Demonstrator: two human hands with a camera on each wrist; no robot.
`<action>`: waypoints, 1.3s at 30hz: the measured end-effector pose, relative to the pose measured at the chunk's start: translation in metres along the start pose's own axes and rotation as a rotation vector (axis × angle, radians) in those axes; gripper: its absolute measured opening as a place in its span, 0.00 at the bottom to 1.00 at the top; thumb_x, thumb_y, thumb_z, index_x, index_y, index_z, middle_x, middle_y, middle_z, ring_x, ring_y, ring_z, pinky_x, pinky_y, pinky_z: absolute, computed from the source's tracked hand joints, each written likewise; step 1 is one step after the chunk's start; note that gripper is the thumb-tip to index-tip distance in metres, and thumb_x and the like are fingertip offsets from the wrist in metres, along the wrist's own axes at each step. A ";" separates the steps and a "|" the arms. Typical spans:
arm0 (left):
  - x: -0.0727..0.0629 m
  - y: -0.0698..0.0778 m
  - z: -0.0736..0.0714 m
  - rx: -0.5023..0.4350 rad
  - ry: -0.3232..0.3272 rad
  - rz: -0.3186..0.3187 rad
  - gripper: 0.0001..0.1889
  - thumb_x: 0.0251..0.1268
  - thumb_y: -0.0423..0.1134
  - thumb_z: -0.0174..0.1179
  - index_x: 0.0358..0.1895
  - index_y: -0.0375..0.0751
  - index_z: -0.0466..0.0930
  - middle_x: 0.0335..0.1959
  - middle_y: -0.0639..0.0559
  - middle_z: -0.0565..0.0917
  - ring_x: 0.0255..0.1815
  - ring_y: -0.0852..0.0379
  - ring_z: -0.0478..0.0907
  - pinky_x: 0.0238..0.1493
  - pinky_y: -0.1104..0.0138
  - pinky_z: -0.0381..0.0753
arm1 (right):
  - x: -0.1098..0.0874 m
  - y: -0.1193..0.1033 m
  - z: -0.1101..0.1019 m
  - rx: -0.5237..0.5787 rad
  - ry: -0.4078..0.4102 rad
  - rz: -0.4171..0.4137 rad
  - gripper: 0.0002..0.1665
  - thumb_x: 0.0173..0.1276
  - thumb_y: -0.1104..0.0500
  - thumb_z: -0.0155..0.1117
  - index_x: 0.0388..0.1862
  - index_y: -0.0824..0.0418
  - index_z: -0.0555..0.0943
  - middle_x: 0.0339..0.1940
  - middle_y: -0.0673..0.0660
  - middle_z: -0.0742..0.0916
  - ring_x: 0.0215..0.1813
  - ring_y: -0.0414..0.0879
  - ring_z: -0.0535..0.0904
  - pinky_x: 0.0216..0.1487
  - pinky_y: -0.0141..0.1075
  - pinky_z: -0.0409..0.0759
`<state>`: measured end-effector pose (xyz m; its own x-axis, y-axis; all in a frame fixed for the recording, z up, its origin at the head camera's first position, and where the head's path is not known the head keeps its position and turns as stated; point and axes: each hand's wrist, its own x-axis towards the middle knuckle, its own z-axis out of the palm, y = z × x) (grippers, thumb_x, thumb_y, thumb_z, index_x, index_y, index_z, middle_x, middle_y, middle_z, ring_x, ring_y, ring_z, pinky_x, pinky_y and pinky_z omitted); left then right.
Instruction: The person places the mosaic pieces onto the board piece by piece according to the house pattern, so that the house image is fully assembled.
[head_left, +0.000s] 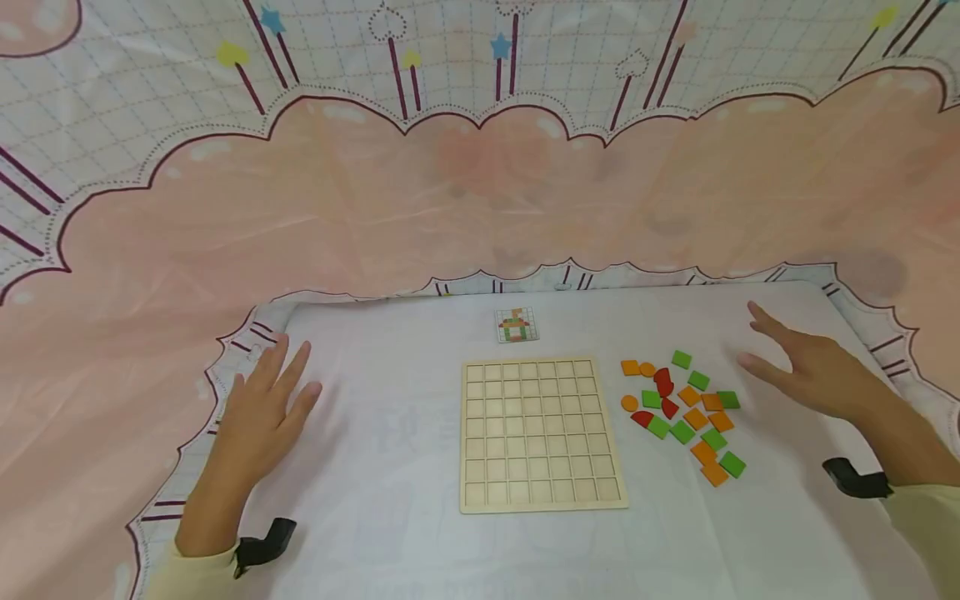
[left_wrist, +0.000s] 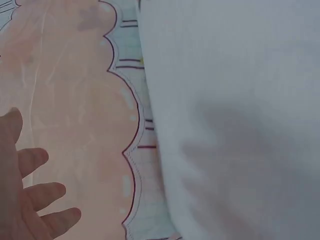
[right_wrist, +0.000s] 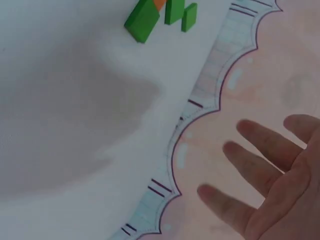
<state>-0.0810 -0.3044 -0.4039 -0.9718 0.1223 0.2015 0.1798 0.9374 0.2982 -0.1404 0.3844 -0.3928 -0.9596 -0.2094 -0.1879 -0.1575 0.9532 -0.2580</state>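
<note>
My left hand hovers over the left edge of the white table, fingers spread and holding nothing; the left wrist view shows its fingertips too. On the other side, my right hand is held above the table with fingers extended, also holding nothing. It is nearest to a loose cluster of flat pieces: green squares, orange squares, orange circles and red curved pieces. A wooden grid board lies between the hands, with bare cells. Behind it sits a small pattern card showing a coloured figure.
A white cloth covers the table. Around and behind it hangs a pink patterned sheet with scalloped outlines. Black straps are at both wrists, by the pale sleeves.
</note>
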 end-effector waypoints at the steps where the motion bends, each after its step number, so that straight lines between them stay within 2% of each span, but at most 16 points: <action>1: 0.000 0.002 0.004 -0.040 0.013 -0.003 0.33 0.81 0.53 0.47 0.82 0.48 0.54 0.84 0.37 0.52 0.82 0.29 0.50 0.72 0.26 0.51 | 0.003 -0.001 0.002 0.017 -0.009 -0.012 0.53 0.77 0.36 0.52 0.86 0.53 0.38 0.76 0.74 0.68 0.68 0.80 0.69 0.59 0.76 0.68; 5: 0.001 0.013 0.022 -0.206 0.040 -0.029 0.31 0.82 0.50 0.48 0.81 0.43 0.58 0.82 0.37 0.57 0.80 0.30 0.56 0.73 0.31 0.58 | 0.014 -0.006 0.010 0.097 -0.013 -0.056 0.46 0.79 0.41 0.54 0.84 0.59 0.52 0.66 0.74 0.80 0.63 0.76 0.77 0.58 0.70 0.76; 9: 0.002 0.025 0.046 -0.333 0.082 -0.026 0.28 0.82 0.46 0.49 0.77 0.38 0.64 0.78 0.37 0.66 0.78 0.34 0.62 0.72 0.37 0.65 | 0.024 -0.012 0.020 0.143 -0.011 -0.078 0.39 0.77 0.42 0.58 0.77 0.63 0.67 0.57 0.72 0.85 0.58 0.71 0.82 0.53 0.62 0.84; 13: 0.005 0.039 0.068 -0.448 0.106 -0.022 0.24 0.82 0.44 0.49 0.74 0.38 0.70 0.74 0.40 0.73 0.73 0.39 0.72 0.64 0.42 0.77 | 0.035 -0.021 0.028 0.163 -0.006 -0.084 0.33 0.76 0.42 0.60 0.70 0.62 0.76 0.54 0.67 0.87 0.54 0.65 0.83 0.49 0.56 0.87; 17: 0.008 0.058 0.082 -0.569 0.063 -0.066 0.24 0.83 0.47 0.47 0.72 0.40 0.72 0.70 0.45 0.77 0.68 0.44 0.77 0.61 0.44 0.81 | 0.046 -0.028 0.035 0.187 0.014 -0.091 0.27 0.75 0.43 0.62 0.62 0.60 0.83 0.52 0.61 0.88 0.54 0.58 0.82 0.51 0.52 0.86; 21: 0.011 0.077 0.095 -0.661 0.006 -0.111 0.23 0.83 0.49 0.47 0.70 0.40 0.75 0.66 0.45 0.81 0.63 0.46 0.82 0.59 0.49 0.83 | 0.057 -0.034 0.041 0.207 0.005 -0.083 0.25 0.73 0.40 0.64 0.53 0.58 0.87 0.51 0.59 0.88 0.54 0.57 0.80 0.54 0.55 0.84; 27: 0.020 0.098 0.117 -0.817 -0.064 -0.231 0.22 0.82 0.50 0.48 0.67 0.41 0.78 0.62 0.45 0.83 0.59 0.48 0.84 0.57 0.60 0.85 | 0.071 -0.039 0.050 0.235 -0.041 -0.082 0.21 0.70 0.40 0.67 0.47 0.55 0.89 0.50 0.57 0.87 0.55 0.57 0.79 0.58 0.60 0.79; 29: 0.023 0.104 0.121 -0.837 -0.071 -0.242 0.22 0.82 0.50 0.50 0.66 0.42 0.79 0.61 0.47 0.83 0.57 0.49 0.84 0.57 0.61 0.85 | 0.075 -0.040 0.052 0.241 -0.057 -0.084 0.19 0.69 0.41 0.69 0.45 0.54 0.89 0.49 0.57 0.87 0.54 0.56 0.79 0.58 0.59 0.79; 32: 0.028 0.109 0.127 -0.816 -0.071 -0.218 0.19 0.80 0.49 0.53 0.64 0.45 0.81 0.60 0.51 0.83 0.56 0.51 0.84 0.58 0.58 0.84 | 0.080 -0.041 0.055 0.246 -0.085 -0.083 0.17 0.67 0.42 0.71 0.45 0.52 0.89 0.51 0.57 0.87 0.56 0.57 0.79 0.59 0.60 0.79; 34: 0.031 0.111 0.130 -0.792 -0.066 -0.181 0.18 0.79 0.47 0.55 0.64 0.46 0.81 0.61 0.52 0.83 0.58 0.51 0.84 0.61 0.55 0.82 | 0.083 -0.042 0.056 0.247 -0.103 -0.085 0.17 0.67 0.42 0.72 0.45 0.52 0.89 0.52 0.57 0.86 0.57 0.58 0.78 0.60 0.61 0.79; 39: 0.038 0.113 0.138 -0.719 -0.048 -0.077 0.18 0.75 0.43 0.61 0.63 0.46 0.82 0.65 0.52 0.81 0.70 0.49 0.75 0.72 0.49 0.73 | 0.087 -0.048 0.057 0.257 -0.134 -0.089 0.17 0.64 0.43 0.75 0.44 0.52 0.88 0.50 0.58 0.86 0.54 0.57 0.79 0.59 0.59 0.79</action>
<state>-0.1185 -0.1488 -0.4908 -0.9884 0.0945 0.1190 0.1505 0.4995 0.8531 -0.2030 0.3078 -0.4510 -0.9026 -0.3330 -0.2728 -0.1593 0.8471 -0.5070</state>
